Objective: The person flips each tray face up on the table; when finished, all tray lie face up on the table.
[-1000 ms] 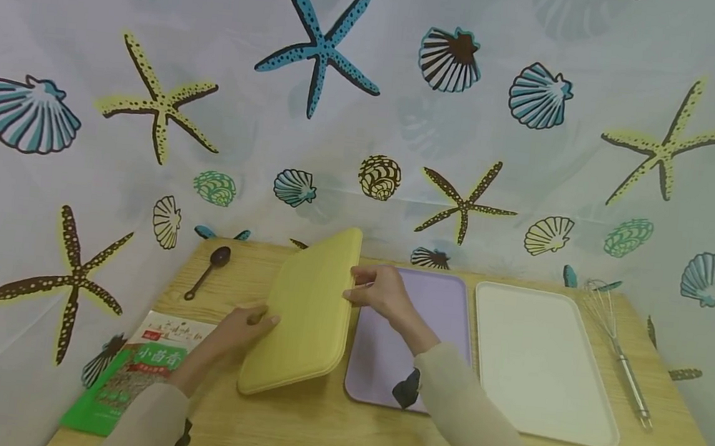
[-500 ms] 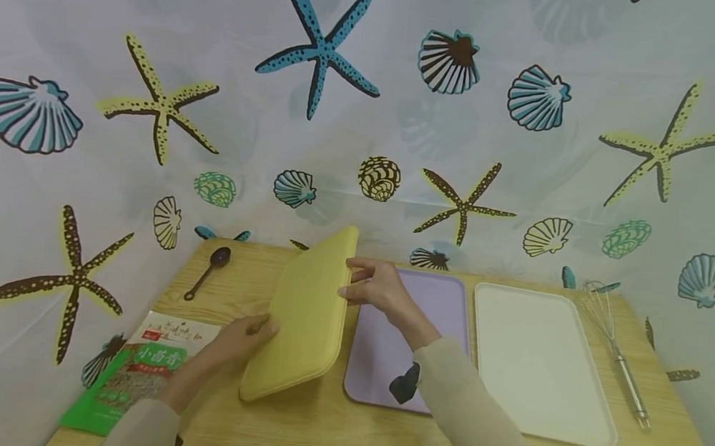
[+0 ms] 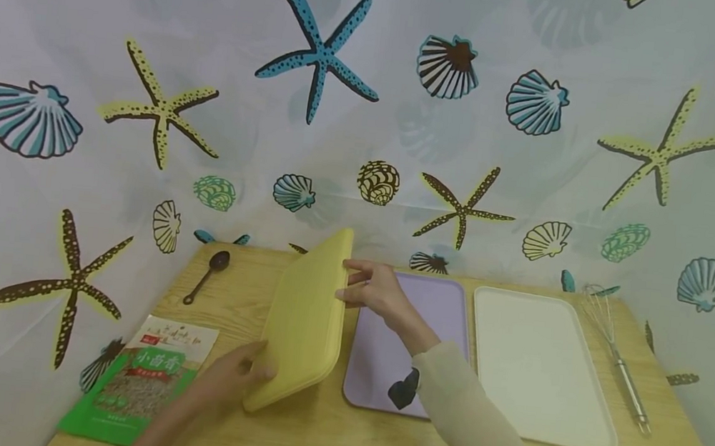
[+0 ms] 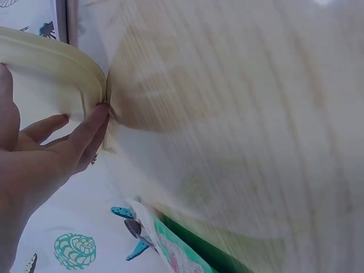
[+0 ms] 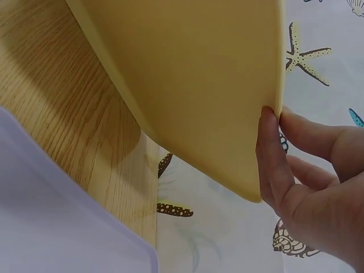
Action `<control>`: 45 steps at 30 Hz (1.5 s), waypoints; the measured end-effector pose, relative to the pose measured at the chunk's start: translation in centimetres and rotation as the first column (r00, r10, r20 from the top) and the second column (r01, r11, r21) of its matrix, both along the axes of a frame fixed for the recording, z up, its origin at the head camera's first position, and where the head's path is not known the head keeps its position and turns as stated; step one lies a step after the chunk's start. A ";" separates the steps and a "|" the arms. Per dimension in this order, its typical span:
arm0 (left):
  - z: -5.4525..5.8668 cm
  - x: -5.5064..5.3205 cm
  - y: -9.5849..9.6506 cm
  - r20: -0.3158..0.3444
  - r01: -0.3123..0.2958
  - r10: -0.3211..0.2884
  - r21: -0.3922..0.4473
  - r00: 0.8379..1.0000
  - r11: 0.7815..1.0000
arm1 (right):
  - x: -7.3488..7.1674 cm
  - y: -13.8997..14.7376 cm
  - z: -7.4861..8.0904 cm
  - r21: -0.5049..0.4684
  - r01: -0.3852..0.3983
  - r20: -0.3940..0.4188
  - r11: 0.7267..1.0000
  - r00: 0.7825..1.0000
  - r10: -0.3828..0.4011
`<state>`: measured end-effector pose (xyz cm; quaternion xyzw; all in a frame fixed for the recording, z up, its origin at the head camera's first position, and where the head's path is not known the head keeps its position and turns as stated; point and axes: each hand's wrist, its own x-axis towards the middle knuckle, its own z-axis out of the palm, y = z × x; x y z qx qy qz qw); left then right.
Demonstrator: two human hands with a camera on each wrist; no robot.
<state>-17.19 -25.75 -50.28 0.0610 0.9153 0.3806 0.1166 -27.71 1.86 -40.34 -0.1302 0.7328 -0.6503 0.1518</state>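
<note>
A yellow tray (image 3: 304,318) stands steeply tilted on the table, its right edge raised and its left edge low. My right hand (image 3: 383,294) pinches that raised edge; in the right wrist view, the fingers (image 5: 270,148) lie against the tray's inner-facing side with the thumb opposite. Down at the near left edge, my left hand (image 3: 233,376) holds the tray with its thumb on the face and its other fingers by the edge. The left wrist view has the left hand's fingertips (image 4: 98,114) at the tray's rounded corner (image 4: 85,71), close to the tabletop.
Right of the yellow tray lie a purple tray (image 3: 382,369) and a white tray (image 3: 540,370), then a whisk (image 3: 623,378). A dark spoon (image 3: 208,277) and a green seed packet (image 3: 138,385) lie at left. A patterned curtain (image 3: 366,130) rises behind the wooden table (image 3: 310,441).
The yellow tray has tilted more upright and shifted slightly left, its raised edge still in my right hand. My left hand has slid down and nearer along the lower edge.
</note>
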 end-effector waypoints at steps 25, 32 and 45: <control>0.3 2.9 1.4 -0.100 0.106 -0.107 -0.017 0.989 0.994 | 0.8 -0.5 1.0 0.005 0.004 -0.016 1.000 1.000 -0.004; 0.8 3.1 2.0 -0.087 0.093 -0.095 -0.028 0.992 0.995 | 0.8 -1.0 1.6 -0.010 -0.010 -0.020 1.000 1.000 0.010; 1.3 4.6 3.7 -0.053 0.093 -0.086 0.133 0.995 0.987 | 1.9 -2.4 3.3 -0.090 -0.015 -0.002 0.996 1.000 0.015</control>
